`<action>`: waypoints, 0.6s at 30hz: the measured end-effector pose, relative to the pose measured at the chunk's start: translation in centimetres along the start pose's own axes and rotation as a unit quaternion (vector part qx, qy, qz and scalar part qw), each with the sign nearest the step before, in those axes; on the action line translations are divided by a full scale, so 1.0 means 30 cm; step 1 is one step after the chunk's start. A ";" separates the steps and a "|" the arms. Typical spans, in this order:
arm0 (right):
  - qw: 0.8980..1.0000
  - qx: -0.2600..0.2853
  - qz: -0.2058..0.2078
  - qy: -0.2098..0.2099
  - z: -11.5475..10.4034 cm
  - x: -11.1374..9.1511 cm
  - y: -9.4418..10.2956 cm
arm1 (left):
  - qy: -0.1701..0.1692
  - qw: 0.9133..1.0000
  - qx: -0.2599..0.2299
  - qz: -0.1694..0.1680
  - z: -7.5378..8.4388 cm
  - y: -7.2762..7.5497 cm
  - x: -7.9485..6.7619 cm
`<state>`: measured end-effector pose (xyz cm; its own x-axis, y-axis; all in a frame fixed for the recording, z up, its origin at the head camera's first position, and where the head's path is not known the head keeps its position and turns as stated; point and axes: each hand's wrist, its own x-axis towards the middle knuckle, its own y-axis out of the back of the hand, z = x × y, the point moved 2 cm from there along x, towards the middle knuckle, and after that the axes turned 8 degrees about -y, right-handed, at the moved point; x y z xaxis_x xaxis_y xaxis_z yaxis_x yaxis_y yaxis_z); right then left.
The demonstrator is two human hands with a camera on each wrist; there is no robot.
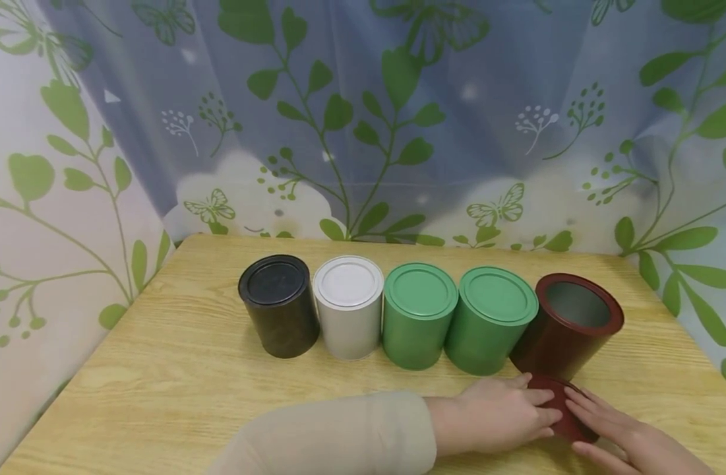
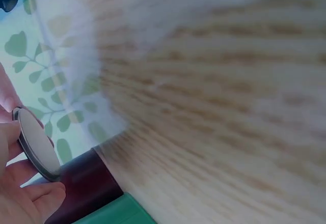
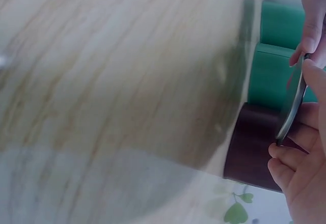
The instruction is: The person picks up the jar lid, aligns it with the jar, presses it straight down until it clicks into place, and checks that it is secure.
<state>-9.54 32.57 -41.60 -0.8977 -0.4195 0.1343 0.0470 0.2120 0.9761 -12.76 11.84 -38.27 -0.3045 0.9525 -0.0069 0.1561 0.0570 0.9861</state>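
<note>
A dark red can (image 1: 555,346) stands uncovered at the right end of a row, its grey inside showing. Just in front of it, both hands hold a round dark red lid (image 1: 567,415) by its edges, off the table. My left hand (image 1: 499,412) grips the lid's left side and my right hand (image 1: 632,432) its right side, fingers spread over the red face. In the left wrist view the lid's pale underside (image 2: 38,140) shows, with a thumb near its rim. From the right wrist view the lid (image 3: 293,104) appears nearly edge-on.
Left of the red can stand two green cans (image 1: 419,316) with lids on, a white can (image 1: 347,307) and a black can (image 1: 279,307), both lidded. All are on a wood-grain table (image 1: 161,382). A leaf-patterned curtain (image 1: 351,132) hangs behind.
</note>
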 end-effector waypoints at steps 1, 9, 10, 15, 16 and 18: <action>1.000 -0.003 -0.002 -0.007 -0.002 0.000 0.004 | -0.001 1.000 -0.002 0.004 0.000 0.002 -0.001; 0.999 -0.015 0.027 -0.019 -0.022 -0.006 0.048 | -0.007 0.998 0.015 0.058 0.001 0.038 -0.015; 0.999 -0.017 0.034 -0.014 -0.025 -0.006 0.055 | -0.007 0.998 0.018 0.064 0.000 0.044 -0.017; 0.999 -0.023 0.037 -0.005 -0.039 -0.001 0.088 | -0.011 0.995 0.032 0.095 -0.002 0.073 -0.030; 0.999 -0.028 0.037 -0.009 -0.041 -0.002 0.095 | -0.011 0.994 0.037 0.102 -0.001 0.078 -0.031; 0.999 -0.031 0.040 -0.004 -0.046 0.000 0.111 | -0.007 0.992 0.045 0.114 0.000 0.090 -0.035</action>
<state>-8.78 32.07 -38.13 -0.8938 -0.3954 0.2117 0.1459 0.1901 0.9709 -12.03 10.99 -35.60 -0.2384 0.9479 0.2113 0.3019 -0.1345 0.9438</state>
